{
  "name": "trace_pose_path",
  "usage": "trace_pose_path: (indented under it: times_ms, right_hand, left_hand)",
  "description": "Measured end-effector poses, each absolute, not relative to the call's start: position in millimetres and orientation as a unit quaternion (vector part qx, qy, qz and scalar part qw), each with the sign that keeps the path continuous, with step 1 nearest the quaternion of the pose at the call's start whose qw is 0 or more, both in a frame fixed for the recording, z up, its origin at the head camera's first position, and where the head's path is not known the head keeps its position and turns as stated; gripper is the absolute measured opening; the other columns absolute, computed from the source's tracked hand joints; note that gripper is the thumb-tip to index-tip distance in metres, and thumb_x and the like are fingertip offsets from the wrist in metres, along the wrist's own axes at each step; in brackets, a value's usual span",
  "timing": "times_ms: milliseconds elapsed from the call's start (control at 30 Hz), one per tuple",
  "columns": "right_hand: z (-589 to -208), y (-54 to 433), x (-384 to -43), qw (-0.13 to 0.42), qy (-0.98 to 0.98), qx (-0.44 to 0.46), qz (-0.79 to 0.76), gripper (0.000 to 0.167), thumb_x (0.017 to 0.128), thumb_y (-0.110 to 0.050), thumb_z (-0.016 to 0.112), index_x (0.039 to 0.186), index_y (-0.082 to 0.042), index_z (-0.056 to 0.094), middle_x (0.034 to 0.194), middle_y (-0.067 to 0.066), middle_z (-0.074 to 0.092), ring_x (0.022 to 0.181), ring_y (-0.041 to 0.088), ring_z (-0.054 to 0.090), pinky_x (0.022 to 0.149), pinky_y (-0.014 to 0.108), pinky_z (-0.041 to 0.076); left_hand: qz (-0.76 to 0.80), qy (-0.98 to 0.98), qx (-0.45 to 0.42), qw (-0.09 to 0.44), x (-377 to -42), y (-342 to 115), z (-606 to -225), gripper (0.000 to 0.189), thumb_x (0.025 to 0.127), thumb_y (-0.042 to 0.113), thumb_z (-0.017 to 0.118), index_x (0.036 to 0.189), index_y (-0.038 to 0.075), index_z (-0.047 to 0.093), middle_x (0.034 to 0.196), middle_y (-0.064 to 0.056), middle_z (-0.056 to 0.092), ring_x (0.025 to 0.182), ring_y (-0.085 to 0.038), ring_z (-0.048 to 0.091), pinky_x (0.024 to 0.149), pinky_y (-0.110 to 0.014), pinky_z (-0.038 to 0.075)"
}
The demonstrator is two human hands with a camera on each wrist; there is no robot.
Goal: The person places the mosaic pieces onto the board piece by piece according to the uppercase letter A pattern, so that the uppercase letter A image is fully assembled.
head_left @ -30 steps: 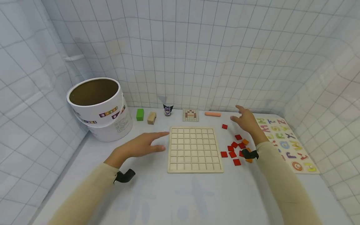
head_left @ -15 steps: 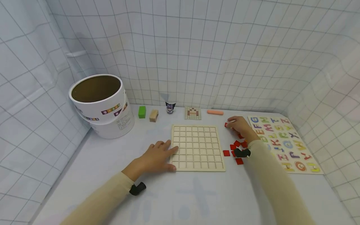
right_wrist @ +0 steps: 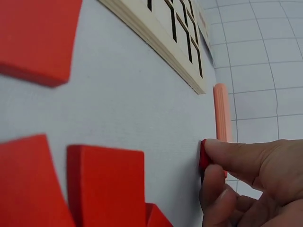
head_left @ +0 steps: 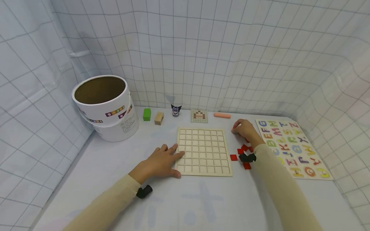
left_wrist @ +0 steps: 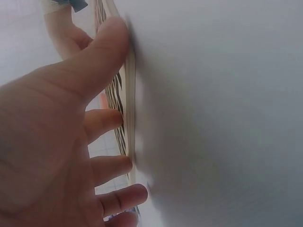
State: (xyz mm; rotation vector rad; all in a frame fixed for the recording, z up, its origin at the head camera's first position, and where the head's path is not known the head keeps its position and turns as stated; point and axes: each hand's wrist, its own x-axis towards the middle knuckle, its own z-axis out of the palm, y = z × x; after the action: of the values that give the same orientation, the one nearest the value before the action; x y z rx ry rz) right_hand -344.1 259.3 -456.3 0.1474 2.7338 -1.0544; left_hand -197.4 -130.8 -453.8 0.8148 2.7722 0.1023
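A pale wooden grid board point(head_left: 203, 152) lies flat on the white table, its square cells bare. My left hand point(head_left: 162, 162) rests at its left edge with spread, straight fingers; in the left wrist view the thumb and fingertips point(left_wrist: 113, 163) touch the board's rim. To the board's upper right, my right hand point(head_left: 245, 129) pinches a red square tile point(right_wrist: 204, 156) between thumb and fingers, low over the table. Several more red tiles point(head_left: 233, 157) lie loose between the board and my right wrist, partly hidden by the black wrist strap and forearm.
A white bucket point(head_left: 115, 128) stands at the back left. Along the back sit a green block point(head_left: 147, 114), a wooden block point(head_left: 159, 118), a small figurine point(head_left: 176, 110), a patterned card point(head_left: 199, 116) and an orange stick point(head_left: 222, 115). An alphabet board point(head_left: 295, 147) lies at right.
My left hand has come right and down onto the board's left edge. The right hand has lowered to the lone red tile near the back and taken it between thumb and fingers.
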Motion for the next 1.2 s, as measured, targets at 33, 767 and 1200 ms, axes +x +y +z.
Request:
trace_pose_path:
  times_ms: [33, 767, 1200]
  right_hand:
    - [-456.2, 260.3, -344.1, 0.108, 0.921, 0.05, -0.371, 0.027, 0.096, -0.018, 0.07, 0.117, -0.005, 0.06, 0.092, 0.01, 0.06, 0.076, 0.023, 0.055, 0.065, 0.033, 0.045]
    - [-454.2, 198.4, -341.2, 0.206, 0.76, -0.035, -0.615, 0.048, 0.096, -0.007, 0.069, 0.14, 0.002, 0.053, 0.106, 0.016, 0.069, 0.07, 0.013, 0.063, 0.064, 0.023, 0.054]
    - [-458.0, 148.6, -340.4, 0.164, 0.887, -0.118, -0.414, 0.031, 0.092, -0.016, 0.074, 0.123, -0.012, 0.068, 0.098, 0.01, 0.065, 0.065, 0.018, 0.051, 0.06, 0.03, 0.045]
  left_hand:
    - [0.034, 0.951, 0.28, 0.125, -197.7, -130.5, -452.9, 0.094, 0.081, 0.072, 0.067, 0.159, 0.029, 0.039, 0.167, -0.014, 0.027, 0.127, -0.033, 0.042, 0.1, -0.05, 0.04]
    - [0.043, 0.946, 0.294, 0.13, -207.1, -131.3, -453.5, 0.096, 0.082, 0.072, 0.067, 0.161, 0.03, 0.033, 0.167, -0.016, 0.025, 0.134, -0.035, 0.039, 0.107, -0.055, 0.037]
    - [0.024, 0.949, 0.282, 0.14, -211.9, -127.5, -451.9, 0.098, 0.076, 0.072, 0.072, 0.159, 0.033, 0.036, 0.167, -0.015, 0.027, 0.132, -0.035, 0.04, 0.105, -0.053, 0.037]
